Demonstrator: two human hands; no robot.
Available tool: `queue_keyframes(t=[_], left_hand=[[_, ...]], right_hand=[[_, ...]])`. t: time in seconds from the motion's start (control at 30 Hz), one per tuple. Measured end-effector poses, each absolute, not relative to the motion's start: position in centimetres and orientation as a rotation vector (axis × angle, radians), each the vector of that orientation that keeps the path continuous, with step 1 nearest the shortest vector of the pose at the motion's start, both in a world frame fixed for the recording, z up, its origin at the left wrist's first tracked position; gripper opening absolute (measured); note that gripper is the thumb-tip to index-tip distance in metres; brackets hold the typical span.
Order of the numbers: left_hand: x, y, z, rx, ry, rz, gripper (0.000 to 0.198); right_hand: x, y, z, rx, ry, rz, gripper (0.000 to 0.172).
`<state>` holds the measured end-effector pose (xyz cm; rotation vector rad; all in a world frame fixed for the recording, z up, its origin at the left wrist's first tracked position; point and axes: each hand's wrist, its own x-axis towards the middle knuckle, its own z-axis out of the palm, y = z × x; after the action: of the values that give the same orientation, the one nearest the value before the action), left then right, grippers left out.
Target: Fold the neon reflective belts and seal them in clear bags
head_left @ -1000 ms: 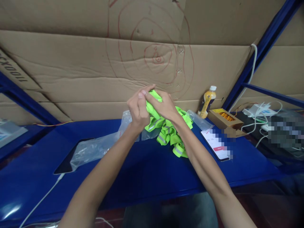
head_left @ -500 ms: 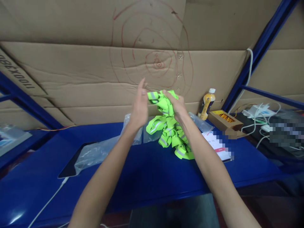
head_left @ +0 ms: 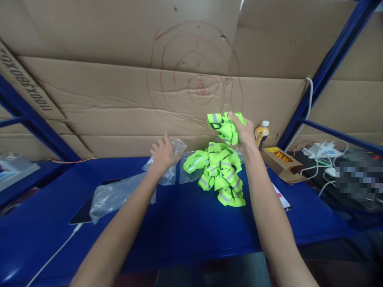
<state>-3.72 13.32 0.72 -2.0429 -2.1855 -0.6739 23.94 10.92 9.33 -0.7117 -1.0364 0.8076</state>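
My right hand (head_left: 243, 131) is closed round a bunched neon-yellow reflective strap (head_left: 223, 125) with grey bands, raised above the table. Just below it, a heap of the same neon reflective straps (head_left: 221, 173) lies on the blue table in loose loops. My left hand (head_left: 163, 153) has its fingers spread and holds nothing. It is over a clear plastic bag (head_left: 178, 146) at the back of the table; whether it touches the bag I cannot tell. Another clear plastic bag (head_left: 115, 195) lies to the left, partly behind my left forearm.
The first bag overlaps the blue table (head_left: 191, 227). At left, a dark tablet (head_left: 79, 213) has a white cable plugged in. Toward the right are a yellow drink bottle (head_left: 262, 133), an open cardboard box (head_left: 283, 163), a phone (head_left: 283, 198) and tangled white cables. Cardboard backs the table.
My left hand has left the straps and moved left and down toward the plastic bag. My right hand has shifted right with its bunch, which now shows apart from the heap.
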Motion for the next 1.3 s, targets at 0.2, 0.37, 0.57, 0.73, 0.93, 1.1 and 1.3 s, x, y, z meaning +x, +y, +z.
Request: queue_keyframes(t=[0.2, 0.37, 0.57, 0.73, 0.93, 1.1, 1.3], left_hand=[[-2.1, 11.8, 4.8, -2.548, -1.067, -1.065, 0.136], [-0.6, 9.4, 6.7, -2.607, -0.74, -1.178, 0.133], [0.6, 7.0, 7.2, -2.615, -0.771, -1.047, 0.13], [2.9, 6.5, 5.7, -2.555, -0.792, -1.145, 0.129], [3.6, 6.8, 5.3, -2.382, -0.949, -1.349, 0.132], [2.9, 7.1, 5.5, -2.443, -0.918, -1.344, 0.132], [1.6, 7.5, 5.8, -2.639, -0.836, -1.293, 0.131]], right_hand=[[26.0, 10.4, 10.2, -0.757, -1.175, 0.684, 0.048], [27.0, 8.4, 11.0, -0.836, -1.468, 0.496, 0.04], [25.9, 6.2, 12.0, -0.942, -1.764, 0.281, 0.037], [24.2, 5.4, 12.3, -1.005, -1.766, -0.047, 0.039], [22.3, 4.7, 12.2, -1.007, -1.846, -0.2, 0.063], [21.7, 4.9, 11.8, -1.082, -1.895, -0.34, 0.064], [21.6, 5.1, 11.7, -1.214, -1.926, -0.363, 0.061]])
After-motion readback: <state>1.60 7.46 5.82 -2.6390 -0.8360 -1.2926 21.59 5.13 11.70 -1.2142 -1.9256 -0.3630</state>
